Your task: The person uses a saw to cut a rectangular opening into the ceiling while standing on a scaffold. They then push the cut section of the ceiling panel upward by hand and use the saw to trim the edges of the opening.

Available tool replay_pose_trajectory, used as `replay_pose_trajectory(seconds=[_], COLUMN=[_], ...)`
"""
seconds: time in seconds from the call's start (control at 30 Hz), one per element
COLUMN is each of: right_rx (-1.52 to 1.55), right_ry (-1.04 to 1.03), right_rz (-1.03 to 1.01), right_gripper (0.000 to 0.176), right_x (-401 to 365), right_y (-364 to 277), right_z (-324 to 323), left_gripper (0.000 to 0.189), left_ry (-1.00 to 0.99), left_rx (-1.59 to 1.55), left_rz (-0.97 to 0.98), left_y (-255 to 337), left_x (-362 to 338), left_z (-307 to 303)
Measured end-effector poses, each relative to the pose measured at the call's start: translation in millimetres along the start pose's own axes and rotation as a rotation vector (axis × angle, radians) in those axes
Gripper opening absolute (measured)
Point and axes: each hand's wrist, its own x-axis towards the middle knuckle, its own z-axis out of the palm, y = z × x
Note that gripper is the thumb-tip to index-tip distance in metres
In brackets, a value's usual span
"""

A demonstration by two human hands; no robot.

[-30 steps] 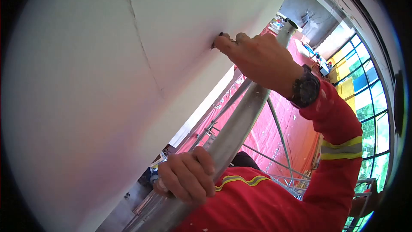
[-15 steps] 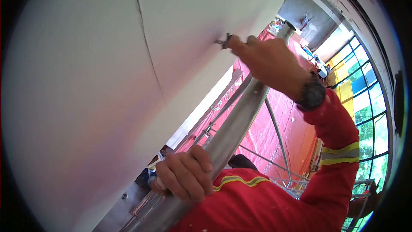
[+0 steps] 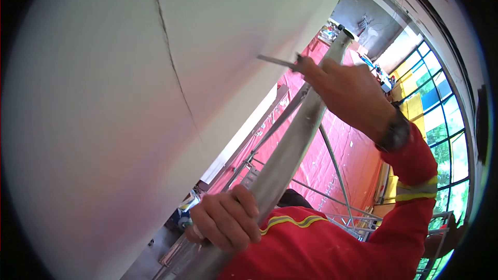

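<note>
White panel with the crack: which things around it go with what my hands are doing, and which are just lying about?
In use, it seems:
White panel
Thin blade, in the right hand
Left hand, closed by the thick metal pole; its grip is hidden

Background:
Red sheeting
Thin scaffold brace
Blurry distant clutter

Head view: from above red jacket [image 3: 311,243], facing forward and down.
Pale panel [image 3: 104,98]: close, 7 to 12 o'clock.
Left hand [image 3: 225,219]: near, 6 o'clock.
Right hand [image 3: 354,95]: near, 2 o'clock.
Windows [image 3: 441,119]: farther, 3 o'clock.
</note>
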Motion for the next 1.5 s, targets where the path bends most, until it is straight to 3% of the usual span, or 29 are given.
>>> replay_pose_trajectory(seconds=[0.1, 0.17, 0.33, 0.47, 0.57, 0.67, 0.73, 1.0, 1.13, 1.23, 1.33, 1.43, 1.5], right_rx=[-0.066, -0.035, 0.105, 0.029, 0.012, 0.064, 0.103, -0.004, 0.063, 0.006, -0.014, -0.042, -0.007], right_ry=[-0.068, 0.017, 0.064, -0.054, -0.110, 0.060, 0.162, -0.023, 0.141, 0.058, 0.062, -0.004, 0.103], right_rz=[0.049, -0.008, -0.134, 0.011, 0.043, -0.071, -0.140, -0.039, -0.162, -0.115, -0.058, -0.028, -0.139], right_gripper=[0.033, 0.033, 0.035, 0.032, 0.032, 0.032, 0.033, 0.033, 0.029, 0.028, 0.032, 0.034, 0.033], right_x=[-36, -24, 44, -5, -30, 8, 39, -22, 21, 18, -13, -31, 8], right_y=[10, 12, -3, 12, 18, 14, 7, 43, 40, 38, 43, 48, 45], right_z=[-17, -1, 28, 2, -5, 26, 38, 1, 27, 14, 8, -4, 18], left_gripper=[0.050, 0.050, 0.050, 0.050, 0.047, 0.049, 0.050, 0.058, 0.060, 0.059, 0.058, 0.057, 0.056], left_ry=[-0.012, -0.095, -0.041, 0.042, -0.188, -0.337, -0.345, -0.300, -0.243, -0.145, -0.105, -0.228, -0.237], left_rx=[-0.008, -0.022, -0.014, -0.001, 0.105, 0.070, 0.071, 0.180, 0.178, 0.173, 0.191, 0.199, 0.187], left_rz=[-0.007, -0.039, -0.021, -0.021, -0.089, -0.095, -0.049, -0.048, 0.031, 0.165, 0.126, 0.071, 0.091], left_y=[-2, -2, -5, 1, 3, -2, -6, -8, -10, -18, -20, -11, -8], left_x=[5, 14, 7, 2, 25, 32, 34, 36, 31, 26, 27, 35, 37], left_z=[0, -6, -1, 5, -6, -16, -18, -16, -12, -3, 1, -7, -9])
